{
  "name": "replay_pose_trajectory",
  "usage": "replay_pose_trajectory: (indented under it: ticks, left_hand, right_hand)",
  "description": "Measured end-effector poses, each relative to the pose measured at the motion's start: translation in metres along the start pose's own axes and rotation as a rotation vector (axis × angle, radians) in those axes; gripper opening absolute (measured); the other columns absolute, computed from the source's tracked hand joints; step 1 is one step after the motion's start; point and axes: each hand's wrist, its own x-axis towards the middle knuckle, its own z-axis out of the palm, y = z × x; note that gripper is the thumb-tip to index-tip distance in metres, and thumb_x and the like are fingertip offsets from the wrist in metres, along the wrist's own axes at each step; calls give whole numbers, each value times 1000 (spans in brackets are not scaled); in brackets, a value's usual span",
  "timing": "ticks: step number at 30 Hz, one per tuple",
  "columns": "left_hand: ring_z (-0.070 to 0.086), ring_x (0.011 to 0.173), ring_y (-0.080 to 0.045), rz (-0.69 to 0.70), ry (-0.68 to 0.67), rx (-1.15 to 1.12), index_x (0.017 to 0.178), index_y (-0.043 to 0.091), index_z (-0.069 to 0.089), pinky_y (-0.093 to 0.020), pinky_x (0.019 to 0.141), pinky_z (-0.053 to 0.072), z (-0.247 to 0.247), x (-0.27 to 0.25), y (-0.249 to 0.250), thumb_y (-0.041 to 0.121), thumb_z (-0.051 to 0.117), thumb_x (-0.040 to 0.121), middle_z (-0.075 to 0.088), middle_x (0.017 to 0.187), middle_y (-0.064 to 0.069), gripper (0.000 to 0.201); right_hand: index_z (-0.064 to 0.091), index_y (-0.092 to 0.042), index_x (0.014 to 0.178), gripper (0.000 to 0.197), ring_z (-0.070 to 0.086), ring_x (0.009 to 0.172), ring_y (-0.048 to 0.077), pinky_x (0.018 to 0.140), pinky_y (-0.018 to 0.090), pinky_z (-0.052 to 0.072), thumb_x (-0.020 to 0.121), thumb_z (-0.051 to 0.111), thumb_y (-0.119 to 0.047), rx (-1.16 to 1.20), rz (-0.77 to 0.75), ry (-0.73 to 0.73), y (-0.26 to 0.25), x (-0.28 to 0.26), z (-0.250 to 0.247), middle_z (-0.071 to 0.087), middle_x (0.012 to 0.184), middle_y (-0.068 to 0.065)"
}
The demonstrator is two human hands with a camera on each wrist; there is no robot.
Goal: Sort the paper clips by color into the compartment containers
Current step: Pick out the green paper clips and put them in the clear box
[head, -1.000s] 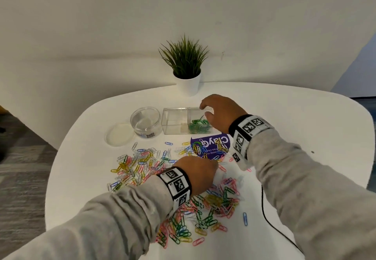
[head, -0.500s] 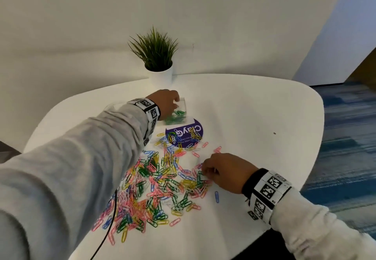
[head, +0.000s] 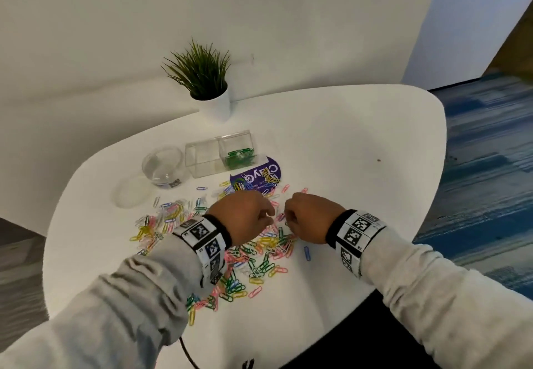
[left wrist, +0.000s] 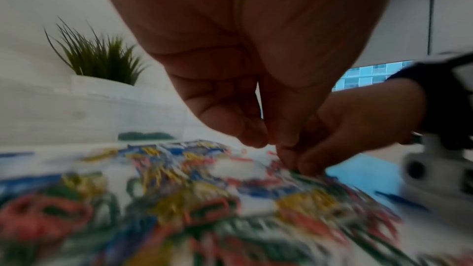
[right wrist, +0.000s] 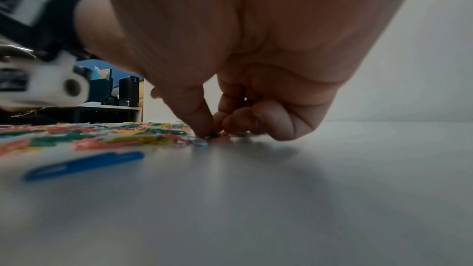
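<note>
Several coloured paper clips (head: 259, 250) lie in a loose pile on the white table (head: 360, 149). Behind the pile stands a clear compartment container (head: 202, 155), with green clips (head: 239, 156) in its right compartment. My left hand (head: 269, 218) hovers low over the pile, thumb and finger tips (left wrist: 245, 130) pressed together; blur hides any clip between them. Close beside it, my right hand (head: 288, 220) is down on the pile's right edge. Its thumb and fingers (right wrist: 202, 122) pinch a green paper clip (right wrist: 214, 135) lying on the table.
A round clear jar (head: 163, 165) and its lid (head: 131, 192) sit left of the container. A purple label (head: 259, 175) lies in front of it, a potted plant (head: 207, 85) behind. A lone blue clip (head: 307, 253) lies by my right wrist. A dark cable (head: 187, 354) runs off the front edge.
My left hand has come back from the compartment container to the pile and now sits next to the right hand. The right hand stays at the pile's right edge.
</note>
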Motion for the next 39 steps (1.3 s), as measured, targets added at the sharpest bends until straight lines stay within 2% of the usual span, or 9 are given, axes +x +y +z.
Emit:
replay_pose_trajectory:
  ticks: [7,14,18,22,25,28,31,34,39]
  left_hand:
    - [61,88,-22,74,-1,17,116,34,68,-37,75,53,36,-4,17,39,60,92,58,97,2,26]
    - [62,88,-14,3,80,-108,107,26,73,-29,79,50,28,-9,7,33,66,93,65,98,6,18]
    - [64,77,-4,-269,158,-441,92,27,74,-18,73,49,19,-19,1,21,71,89,67,81,15,7]
    - [72,74,-19,-458,143,-1028,103,11,64,-27,61,56,19,-29,-1,-4,58,92,65,76,-2,20]
    - [67,66,-15,-547,82,-1201,92,3,64,-25,55,53,18,-33,0,-10,46,93,66,75,-7,21]
    - [61,64,-13,-490,12,-925,87,8,67,-27,60,50,20,-36,5,-5,44,90,67,76,-1,27]
    - [63,92,-12,-280,-84,-425,102,23,72,-24,79,47,24,-35,13,16,47,97,69,105,9,27]
    - [59,108,-11,-246,-94,-277,118,24,69,-19,89,42,25,-33,10,19,44,100,65,123,6,32]
    - [61,94,-16,-225,42,-142,103,27,73,-28,82,49,24,-33,3,26,53,96,66,105,4,22]
  right_hand:
    - [63,-9,97,17,61,87,26,76,37,51,88,58,-23,-39,41,-6,-4,0,-2,61,102,10]
    - [59,-18,96,12,60,88,24,67,31,41,89,55,-26,-123,25,137,1,1,-2,60,99,2]
    - [50,-20,104,11,54,76,22,64,30,37,93,50,-23,-78,17,189,2,1,-2,56,86,-2]
    - [60,-21,108,19,54,87,22,76,33,44,96,47,-15,48,-93,107,1,1,-2,55,100,-1]
    - [66,-17,102,22,57,95,23,85,36,47,95,45,-11,49,-122,21,-2,0,-2,60,107,2]
    - [68,-17,105,24,57,98,19,87,32,48,95,47,-12,45,-132,-1,-2,-1,0,61,109,1]
    - [72,-19,107,22,59,97,19,85,32,49,95,53,-21,1,-172,-2,-2,-1,2,63,109,0]
    - [75,-23,104,21,60,95,20,80,31,50,94,57,-26,-54,-198,-5,-2,-1,1,63,108,-2]
    - [76,-25,99,22,62,88,21,74,33,51,93,56,-27,-123,-227,27,-1,-1,0,64,102,-4]
